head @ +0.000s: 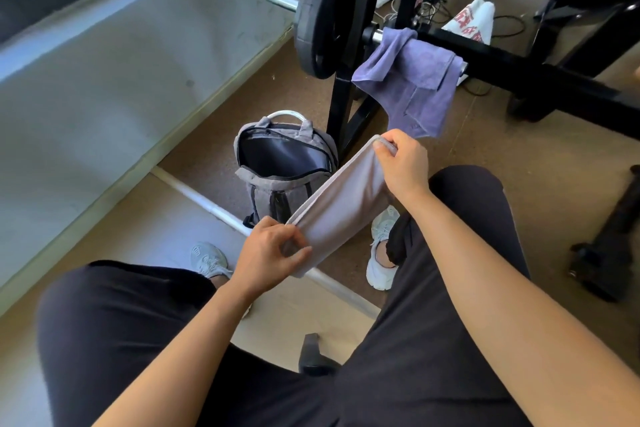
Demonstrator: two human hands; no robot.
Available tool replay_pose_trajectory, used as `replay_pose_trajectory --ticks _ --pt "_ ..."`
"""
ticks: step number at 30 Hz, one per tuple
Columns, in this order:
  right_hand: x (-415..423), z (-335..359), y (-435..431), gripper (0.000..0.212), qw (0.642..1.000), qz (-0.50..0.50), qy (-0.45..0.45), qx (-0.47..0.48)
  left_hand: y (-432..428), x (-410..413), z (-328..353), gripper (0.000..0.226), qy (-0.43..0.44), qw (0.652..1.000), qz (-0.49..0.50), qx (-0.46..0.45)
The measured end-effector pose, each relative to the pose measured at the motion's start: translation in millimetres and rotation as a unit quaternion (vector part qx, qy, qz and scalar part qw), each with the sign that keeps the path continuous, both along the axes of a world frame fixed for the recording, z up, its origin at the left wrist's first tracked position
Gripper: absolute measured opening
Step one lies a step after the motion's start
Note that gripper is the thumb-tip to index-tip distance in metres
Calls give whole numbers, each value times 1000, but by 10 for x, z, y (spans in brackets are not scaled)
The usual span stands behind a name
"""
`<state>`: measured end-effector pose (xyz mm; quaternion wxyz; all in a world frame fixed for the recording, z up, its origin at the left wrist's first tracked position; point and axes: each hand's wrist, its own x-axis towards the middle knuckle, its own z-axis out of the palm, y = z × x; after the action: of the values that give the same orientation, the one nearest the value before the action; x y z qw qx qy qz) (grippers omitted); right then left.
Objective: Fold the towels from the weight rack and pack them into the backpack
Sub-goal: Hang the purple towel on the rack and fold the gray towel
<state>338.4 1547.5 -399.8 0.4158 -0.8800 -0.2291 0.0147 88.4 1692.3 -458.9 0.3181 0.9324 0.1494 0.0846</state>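
Observation:
A pale grey towel (346, 204) is stretched between my hands above my knees, folded into a long band. My left hand (270, 253) pinches its near lower end. My right hand (403, 163) pinches its far upper end. Just beyond it on the floor stands a grey backpack (287, 163), upright, its top unzipped and the dark inside showing. A purple towel (415, 80) hangs over a black bar of the weight rack (512, 62), behind and right of the backpack.
A black weight plate (322, 17) sits on a steel bar at the rack's left post. A white pipe (207, 201) lies across the floor. Cables, a power strip and a white printed bag (474, 21) lie behind the rack. A dark dumbbell (609, 236) lies at right.

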Motion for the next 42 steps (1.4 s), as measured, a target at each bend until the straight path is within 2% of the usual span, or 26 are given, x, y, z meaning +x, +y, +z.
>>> replay_pose_trajectory --ticks 2,4,6,8,11,13,16,17,18,20,22,23,26,28,30,33,34,36,38,42 --pt "-1 7 -4 20 1000 -4 6 10 -3 0 0 11 -17 1000 18 4" --pt "4 7 -10 20 1000 -2 13 13 4 -8 -12 24 -5 998 51 -30" --pt "4 4 -18 18 1000 7 20 17 14 -4 -5 34 -10 991 111 -80" --pt "4 3 -25 16 999 35 27 25 38 28 26 31 -27 974 186 -127" --pt "-25 22 -28 7 993 113 29 31 148 55 28 19 -1 964 249 -90" --pt "-91 58 -20 4 986 164 25 31 215 27 -21 16 49 964 256 -44" --pt "-205 113 -5 6 976 215 18 30 265 -8 -125 11 117 960 245 71" --pt "-224 120 -9 6 974 224 17 33 270 -7 -137 11 128 957 251 70" --pt "-232 124 -17 7 973 227 16 37 271 -9 -139 11 134 955 260 37" --pt "-209 122 -38 7 977 208 17 51 295 -7 -120 13 121 942 288 -121" --pt "-138 89 -60 6 984 162 22 64 337 -1 -77 19 69 898 307 -308" --pt "-92 64 -67 6 988 133 30 71 360 3 -55 21 31 873 318 -369" --pt "10 -8 -51 14 992 66 64 88 429 3 44 24 -69 822 319 -466" --pt "36 -68 -36 16 994 41 81 63 453 10 96 30 -104 805 305 -498" --pt "31 -123 -27 17 995 28 96 5 451 28 138 31 -109 821 323 -459" --pt "-17 -159 0 20 993 39 80 -83 456 35 122 28 -65 899 346 -261" --pt "-36 -158 16 20 992 44 74 -94 445 35 126 29 -49 909 351 -217" --pt "-90 -144 45 20 992 52 70 -95 425 45 135 32 -32 903 378 -201" --pt "-180 -116 69 19 992 64 72 -82 389 67 152 38 -24 883 407 -233" --pt "-446 -35 141 15 988 113 99 -39 282 118 193 38 -47 814 425 -394"
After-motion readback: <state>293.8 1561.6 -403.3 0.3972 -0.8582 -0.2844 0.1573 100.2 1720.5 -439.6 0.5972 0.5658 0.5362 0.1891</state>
